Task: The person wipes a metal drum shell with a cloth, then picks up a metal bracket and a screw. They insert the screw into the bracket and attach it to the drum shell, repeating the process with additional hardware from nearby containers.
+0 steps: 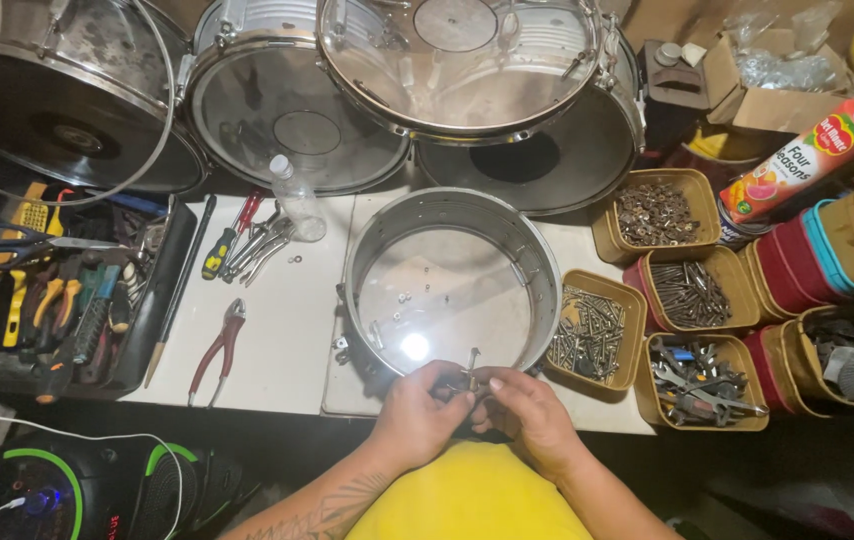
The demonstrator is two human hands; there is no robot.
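Note:
A shiny metal drum shell [537, 262] with a clear head lies flat on the white table in front of me. My left hand [415, 412] and my right hand [529, 412] meet at its near rim. Both pinch a small metal bolt-and-bracket piece [471, 372] between the fingertips, the bolt standing upright. A few tiny screws [407, 298] lie loose on the clear head inside the shell.
Tan tubs of screws [589, 330], bolts [689, 292], [655, 212] and wrenches [699, 380] stand to the right. Red-handled pliers [219, 348], screwdrivers [229, 236], a small bottle [297, 198] and an open toolbox [67, 300] lie left. Several drums [297, 110] are stacked behind. A juice carton [809, 158] sits far right.

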